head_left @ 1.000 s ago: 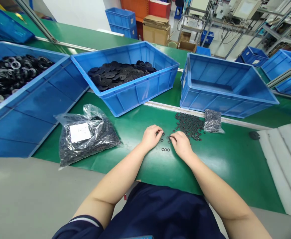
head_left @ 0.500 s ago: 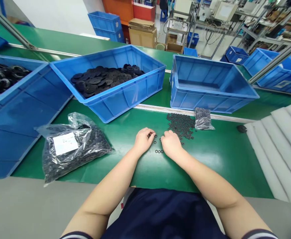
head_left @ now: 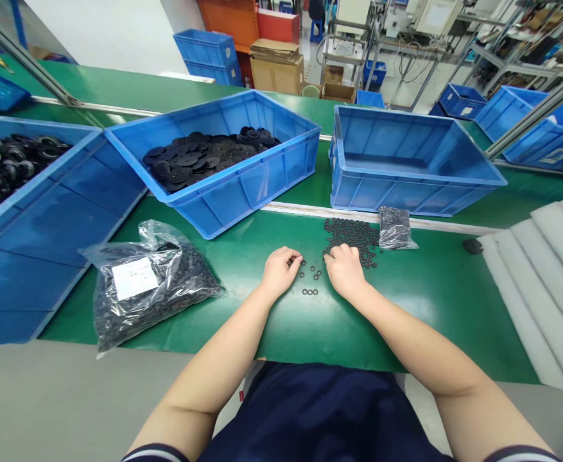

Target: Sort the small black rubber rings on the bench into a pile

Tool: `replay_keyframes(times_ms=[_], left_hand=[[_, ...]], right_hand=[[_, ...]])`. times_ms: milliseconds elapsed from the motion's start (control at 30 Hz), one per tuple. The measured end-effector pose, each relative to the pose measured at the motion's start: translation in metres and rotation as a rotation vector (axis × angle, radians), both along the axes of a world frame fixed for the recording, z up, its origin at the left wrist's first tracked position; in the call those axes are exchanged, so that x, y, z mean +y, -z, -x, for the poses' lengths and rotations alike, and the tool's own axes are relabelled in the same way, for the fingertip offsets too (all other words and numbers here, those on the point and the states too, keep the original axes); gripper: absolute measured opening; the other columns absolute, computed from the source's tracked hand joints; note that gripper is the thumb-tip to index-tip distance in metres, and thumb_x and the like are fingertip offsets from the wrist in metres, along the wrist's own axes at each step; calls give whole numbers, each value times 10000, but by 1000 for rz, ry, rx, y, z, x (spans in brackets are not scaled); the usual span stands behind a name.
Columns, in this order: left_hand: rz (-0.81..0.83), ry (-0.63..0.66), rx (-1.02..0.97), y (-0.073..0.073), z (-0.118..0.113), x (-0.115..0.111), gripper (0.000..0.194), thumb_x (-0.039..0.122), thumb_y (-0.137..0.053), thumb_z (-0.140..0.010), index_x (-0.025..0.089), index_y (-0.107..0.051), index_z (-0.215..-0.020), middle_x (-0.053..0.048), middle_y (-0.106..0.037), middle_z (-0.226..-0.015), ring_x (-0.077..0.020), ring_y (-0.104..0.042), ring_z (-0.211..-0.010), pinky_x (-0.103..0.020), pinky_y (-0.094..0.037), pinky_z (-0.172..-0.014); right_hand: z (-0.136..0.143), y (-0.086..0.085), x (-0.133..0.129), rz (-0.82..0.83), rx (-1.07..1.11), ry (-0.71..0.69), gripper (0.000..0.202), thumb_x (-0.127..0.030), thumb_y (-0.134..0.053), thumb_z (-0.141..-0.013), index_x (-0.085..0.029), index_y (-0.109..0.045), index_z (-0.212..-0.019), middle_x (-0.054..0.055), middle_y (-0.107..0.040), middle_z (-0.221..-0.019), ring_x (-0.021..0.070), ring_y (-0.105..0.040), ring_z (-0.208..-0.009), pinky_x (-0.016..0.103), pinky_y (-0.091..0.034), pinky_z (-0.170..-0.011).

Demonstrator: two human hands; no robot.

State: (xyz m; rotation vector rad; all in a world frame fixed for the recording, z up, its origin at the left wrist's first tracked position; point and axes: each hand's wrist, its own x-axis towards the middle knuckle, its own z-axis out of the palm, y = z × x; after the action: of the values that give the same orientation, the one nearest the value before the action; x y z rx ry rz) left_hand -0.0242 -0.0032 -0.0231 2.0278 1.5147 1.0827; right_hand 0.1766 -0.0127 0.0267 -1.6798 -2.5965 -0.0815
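Observation:
My left hand (head_left: 281, 271) rests on the green table with its fingers curled together and dark small rings at its fingertips. My right hand (head_left: 345, 271) is at the lower left edge of a spread pile of small black rings (head_left: 358, 234), fingers bent down and pressed together; what they hold is hidden. Between the hands lie several loose black rings (head_left: 316, 276). Three rings (head_left: 310, 292) form a short row just below them. Behind the pile's right side lies a small clear bag of dark parts (head_left: 397, 228).
A large clear bag of black parts (head_left: 151, 292) with a white label lies to the left. Blue bins stand behind: one with black discs (head_left: 233, 186), one with black rings (head_left: 83, 212), one on the right (head_left: 416, 192). White foam sheets (head_left: 536, 289) lean at right.
My right hand has moved right and slightly up, away from the loose rings to the pile's edge, uncovering more rings between the hands. My left hand has stayed nearly in place.

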Motion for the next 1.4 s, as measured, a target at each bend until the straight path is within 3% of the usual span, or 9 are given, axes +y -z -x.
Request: replay_keyframes(times_ms=[133, 267, 433, 700, 833, 933, 1067, 1233, 1400], left_hand=[[-3, 1, -14, 0, -1, 0, 107, 213, -601, -886, 195, -676, -811, -17, -635, -747, -174, -600, -736, -311, -476, -734], [1, 7, -5, -1, -1, 0, 108, 223, -602, -886, 200, -679, -813, -21, -644, -757, -182, -610, -760, -318, -481, -759], [12, -4, 25, -1, -1, 2, 130, 245, -591, -890, 203, -682, -807, -27, -646, -759, -184, -609, -744, -319, -482, -751], [21, -18, 26, -1, -1, -1, 146, 254, -581, -893, 203, -677, -795, -25, -637, -752, -178, -605, -745, -313, -485, -757], [9, -8, 12, 0, -1, -1, 142, 251, -580, -895, 202, -676, -802, -26, -636, -750, -180, -607, -751, -317, -486, -759], [5, -4, 6, 0, 0, -1, 134, 242, -585, -891, 203, -676, -801, -26, -638, -752, -183, -607, -755, -323, -489, -763], [17, -1, 13, -1, -1, 0, 123, 226, -592, -887, 201, -683, -808, -28, -637, -755, -189, -608, -768, -329, -488, -774], [20, -6, 35, -1, -3, 1, 106, 212, -610, -886, 198, -689, -817, -28, -646, -770, -189, -609, -775, -330, -478, -784], [22, -8, 14, 1, -1, 0, 112, 211, -605, -893, 195, -683, -814, -22, -638, -766, -178, -603, -767, -319, -476, -777]], right_hand=[[-46, 15, 1, -161, 292, 143, 297, -301, -488, -976, -161, -735, -1064, 133, -672, -1026, 263, -528, -973, 400, -388, -849], [-115, 31, 4, -297, 476, 367, 303, -300, -482, -925, -143, -735, -977, 137, -678, -944, 258, -590, -904, 398, -477, -860], [-156, 41, 14, -221, 521, 407, 264, -314, -552, -855, -148, -741, -938, 128, -681, -923, 229, -594, -782, 402, -523, -808], [-138, 42, 37, -183, 569, 240, 225, -260, -552, -867, -153, -747, -899, 131, -693, -931, 247, -638, -887, 411, -515, -905], [-140, 39, 36, -167, 541, 243, 234, -259, -530, -882, -152, -737, -890, 129, -686, -925, 249, -631, -898, 416, -509, -914], [-148, 37, 18, -151, 517, 289, 227, -249, -511, -880, -159, -719, -882, 124, -682, -914, 250, -630, -881, 414, -521, -874], [-145, 37, -31, -130, 494, 248, 224, -269, -503, -906, -176, -706, -887, 112, -670, -882, 247, -638, -844, 408, -536, -824], [-93, 41, -80, -41, 488, 39, 254, -256, -473, -976, -186, -716, -997, 117, -661, -978, 238, -631, -937, 389, -532, -875], [-43, 40, -60, -31, 418, -9, 267, -191, -466, -977, -161, -728, -1018, 121, -659, -983, 232, -596, -939, 360, -509, -877]])
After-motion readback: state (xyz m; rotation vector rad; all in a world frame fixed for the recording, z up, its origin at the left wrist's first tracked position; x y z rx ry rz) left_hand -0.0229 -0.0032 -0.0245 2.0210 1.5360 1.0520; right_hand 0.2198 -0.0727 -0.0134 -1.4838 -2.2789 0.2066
